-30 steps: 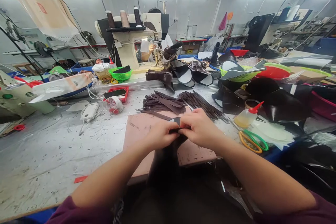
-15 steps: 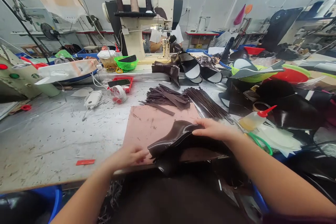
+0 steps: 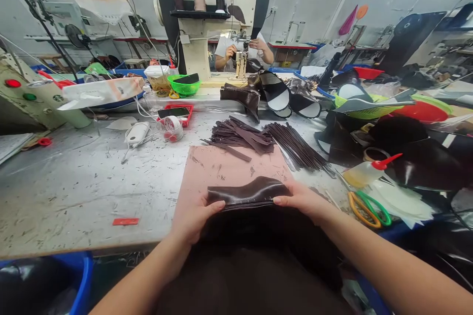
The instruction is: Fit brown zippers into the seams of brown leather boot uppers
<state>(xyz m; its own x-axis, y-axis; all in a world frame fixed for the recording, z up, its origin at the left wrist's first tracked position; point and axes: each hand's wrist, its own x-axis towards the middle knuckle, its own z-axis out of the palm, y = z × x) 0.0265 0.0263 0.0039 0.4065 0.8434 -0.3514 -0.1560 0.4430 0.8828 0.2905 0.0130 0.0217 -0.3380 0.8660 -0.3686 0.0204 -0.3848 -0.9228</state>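
Note:
A dark brown leather piece with a zipper edge [image 3: 248, 194] lies across the near end of a pink cutting mat [image 3: 221, 170]. My left hand [image 3: 195, 216] grips its left end, thumb on top. At the piece's right end my right hand [image 3: 303, 199] holds it the same way. The leather hangs down over the table edge toward my lap. Beyond the mat lie a heap of dark leather strips [image 3: 240, 135] and a bundle of thin dark cords [image 3: 297, 145].
Right of the mat are a glue bottle with a red nozzle [image 3: 365, 172] and green-and-yellow scissors [image 3: 367, 203]. Black leather pieces [image 3: 399, 145] pile at the right. A phone in a red tray [image 3: 173, 113], a tape roll [image 3: 173, 128] and a sewing machine [image 3: 210, 24] with a person behind it stand farther back.
My hands were pinched together on a small part over the mat. They then spread apart and now hold the leather piece stretched flat at both ends.

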